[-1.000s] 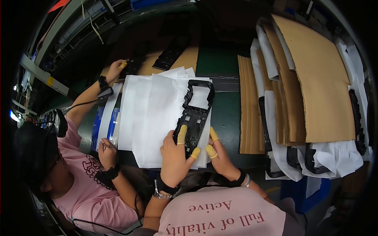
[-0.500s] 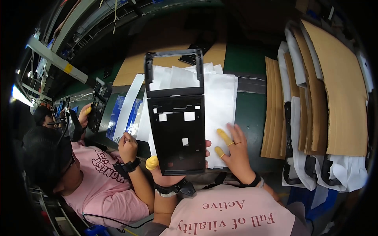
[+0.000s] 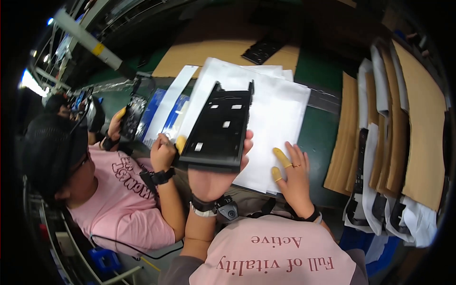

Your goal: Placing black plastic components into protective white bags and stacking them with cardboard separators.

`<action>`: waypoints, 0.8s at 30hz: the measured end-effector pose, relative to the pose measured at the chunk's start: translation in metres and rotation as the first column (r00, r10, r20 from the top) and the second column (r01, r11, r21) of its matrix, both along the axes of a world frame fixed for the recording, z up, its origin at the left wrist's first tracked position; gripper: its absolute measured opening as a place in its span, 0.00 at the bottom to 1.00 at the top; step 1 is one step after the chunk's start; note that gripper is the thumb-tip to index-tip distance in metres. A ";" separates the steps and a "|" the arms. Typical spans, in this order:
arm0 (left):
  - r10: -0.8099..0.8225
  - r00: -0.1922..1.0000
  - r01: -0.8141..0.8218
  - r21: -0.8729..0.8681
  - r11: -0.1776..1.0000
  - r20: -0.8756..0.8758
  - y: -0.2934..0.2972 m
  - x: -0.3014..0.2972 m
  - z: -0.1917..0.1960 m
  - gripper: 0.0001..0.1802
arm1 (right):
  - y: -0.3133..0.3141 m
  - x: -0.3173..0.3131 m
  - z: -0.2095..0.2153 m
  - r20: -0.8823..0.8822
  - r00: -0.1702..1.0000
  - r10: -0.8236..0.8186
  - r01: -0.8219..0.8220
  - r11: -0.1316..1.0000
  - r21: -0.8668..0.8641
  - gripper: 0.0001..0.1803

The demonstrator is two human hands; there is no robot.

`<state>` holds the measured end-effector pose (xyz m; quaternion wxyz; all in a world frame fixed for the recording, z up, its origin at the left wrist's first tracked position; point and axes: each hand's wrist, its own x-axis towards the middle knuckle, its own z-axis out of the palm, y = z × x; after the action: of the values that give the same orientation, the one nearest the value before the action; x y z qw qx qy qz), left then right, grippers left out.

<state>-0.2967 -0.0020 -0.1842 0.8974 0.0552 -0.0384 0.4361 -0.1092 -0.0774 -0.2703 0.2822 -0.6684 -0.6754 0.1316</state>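
The left hand [image 3: 214,178] grips the near edge of a black plastic tray panel [image 3: 219,126], fingers curled over its right side and a yellow-capped thumb at its left corner, holding it tilted above the stack of white sheets [image 3: 280,114]. The right hand [image 3: 293,173] lies open and flat, holding nothing, its yellow-capped fingertips [image 3: 281,156] pressing the near right corner of those sheets on the green tabletop [image 3: 323,133]. Left of the sheets sits a co-worker in a pink shirt [image 3: 118,204], holding a smaller black part [image 3: 130,111]. Right of the sheets, brown cardboard pieces [image 3: 418,118] overlap in a row.
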 end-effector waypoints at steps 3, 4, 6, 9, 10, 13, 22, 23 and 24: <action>0.086 0.959 -0.043 0.165 0.985 -0.268 0.003 0.002 0.005 0.38 | 0.000 -0.001 0.001 0.031 0.999 -0.011 0.011 1.000 0.026 0.23; 0.213 0.804 -0.071 0.267 0.961 -0.555 0.000 0.001 0.001 0.37 | -0.001 -0.001 -0.001 0.025 1.000 -0.004 0.003 1.000 0.028 0.23; 0.546 0.362 0.109 0.616 0.780 -0.756 -0.003 0.006 -0.001 0.44 | -0.001 0.000 -0.003 0.012 1.000 0.002 -0.003 0.999 0.039 0.22; 0.946 -0.231 0.555 0.768 0.320 -0.227 0.020 0.019 0.017 0.45 | 0.000 0.009 -0.010 0.029 0.999 -0.026 0.025 0.999 0.030 0.22; 0.933 -0.288 0.532 0.775 0.342 -0.214 0.025 0.021 0.030 0.38 | -0.002 0.008 -0.012 0.036 0.999 -0.009 0.009 1.000 0.020 0.22; 0.927 -0.364 0.543 0.787 0.294 -0.095 0.078 0.016 0.056 0.37 | 0.000 0.002 -0.004 0.075 0.997 0.017 -0.021 0.999 0.050 0.22; 0.717 -0.696 0.636 0.487 0.599 0.027 0.284 0.054 -0.020 0.35 | 0.000 0.003 -0.016 0.060 0.998 0.000 -0.005 0.995 0.098 0.24; 0.672 -0.740 0.614 0.438 0.657 0.030 0.293 0.057 -0.024 0.34 | 0.000 0.002 -0.015 0.067 0.998 0.016 -0.024 0.992 0.121 0.24; 0.645 -0.763 0.596 0.440 0.672 0.049 0.300 0.057 -0.028 0.33 | -0.001 0.001 -0.013 0.059 0.998 0.012 -0.019 0.994 0.110 0.24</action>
<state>-0.2395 0.2979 -0.2123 -0.0300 0.7146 0.6807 0.1584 -0.1081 -0.0783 -0.2837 0.2981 -0.6501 -0.6947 0.0769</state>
